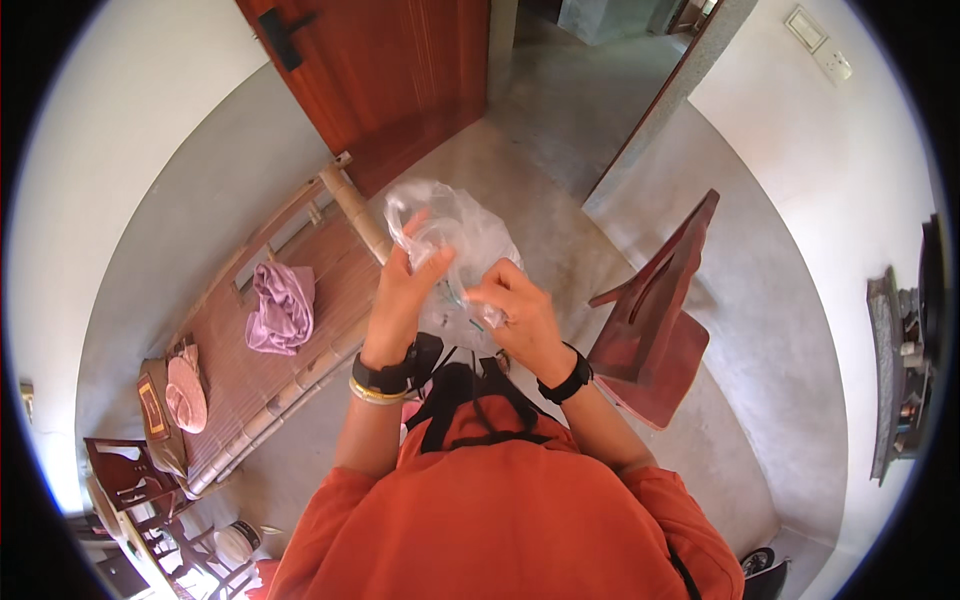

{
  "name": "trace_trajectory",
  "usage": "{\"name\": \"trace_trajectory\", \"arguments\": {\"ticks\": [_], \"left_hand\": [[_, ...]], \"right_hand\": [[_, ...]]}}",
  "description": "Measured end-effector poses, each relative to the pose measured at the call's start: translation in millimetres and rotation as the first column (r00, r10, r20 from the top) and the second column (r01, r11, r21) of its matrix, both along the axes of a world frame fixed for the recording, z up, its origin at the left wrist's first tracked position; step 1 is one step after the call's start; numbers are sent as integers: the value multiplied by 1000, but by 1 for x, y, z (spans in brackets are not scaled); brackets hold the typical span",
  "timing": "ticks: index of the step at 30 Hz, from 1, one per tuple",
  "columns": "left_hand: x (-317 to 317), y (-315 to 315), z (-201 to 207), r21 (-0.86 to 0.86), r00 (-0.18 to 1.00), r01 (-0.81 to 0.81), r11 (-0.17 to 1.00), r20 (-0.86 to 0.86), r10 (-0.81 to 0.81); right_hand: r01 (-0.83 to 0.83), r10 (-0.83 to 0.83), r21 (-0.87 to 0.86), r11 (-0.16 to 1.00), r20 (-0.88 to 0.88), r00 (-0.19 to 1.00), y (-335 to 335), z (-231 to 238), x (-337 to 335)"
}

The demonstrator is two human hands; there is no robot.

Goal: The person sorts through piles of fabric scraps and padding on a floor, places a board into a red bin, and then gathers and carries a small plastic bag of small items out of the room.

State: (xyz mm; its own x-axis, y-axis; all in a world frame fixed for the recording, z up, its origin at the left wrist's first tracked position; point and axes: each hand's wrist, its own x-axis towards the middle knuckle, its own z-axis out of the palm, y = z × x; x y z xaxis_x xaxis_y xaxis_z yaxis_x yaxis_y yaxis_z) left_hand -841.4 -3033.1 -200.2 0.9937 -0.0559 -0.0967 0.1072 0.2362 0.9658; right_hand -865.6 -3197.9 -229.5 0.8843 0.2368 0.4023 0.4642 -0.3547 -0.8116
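Observation:
A clear plastic bag (pixel 485 222) hangs in front of me between both hands, its upper part puffed out. At the bag's left side is my left hand (pixel 410 280), thumb and fingers spread apart around its opening, with some fingers behind the thin plastic. My right hand (pixel 515 305) is closed, pinching the bag's right edge. Small green marks show on the lower part of the bag. Whether anything lies inside it, I cannot tell.
To the left stands a bamboo bed (pixel 225 395) with a crumpled pink cloth (pixel 282 310) and a pink knitted hat (pixel 185 390) on it. A red wooden chair (pixel 650 360) is at the right. Ahead are an open wooden door (pixel 390 80) and a doorway.

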Motion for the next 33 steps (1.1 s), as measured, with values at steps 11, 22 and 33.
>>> {"name": "trace_trajectory", "arguments": {"ticks": [11,22,33], "left_hand": [[303,-39,-70,-97,997,-18,995,-78,11],[595,-77,-46,-127,962,218,968,-139,-235],[864,-112,-91,-122,961,224,967,-138,-240]], "right_hand": [[585,-184,590,557,-599,779,-86,-44,277],[646,-399,561,517,-510,762,-120,-45,546],[597,-345,542,592,-499,795,-168,-84,822]]}}
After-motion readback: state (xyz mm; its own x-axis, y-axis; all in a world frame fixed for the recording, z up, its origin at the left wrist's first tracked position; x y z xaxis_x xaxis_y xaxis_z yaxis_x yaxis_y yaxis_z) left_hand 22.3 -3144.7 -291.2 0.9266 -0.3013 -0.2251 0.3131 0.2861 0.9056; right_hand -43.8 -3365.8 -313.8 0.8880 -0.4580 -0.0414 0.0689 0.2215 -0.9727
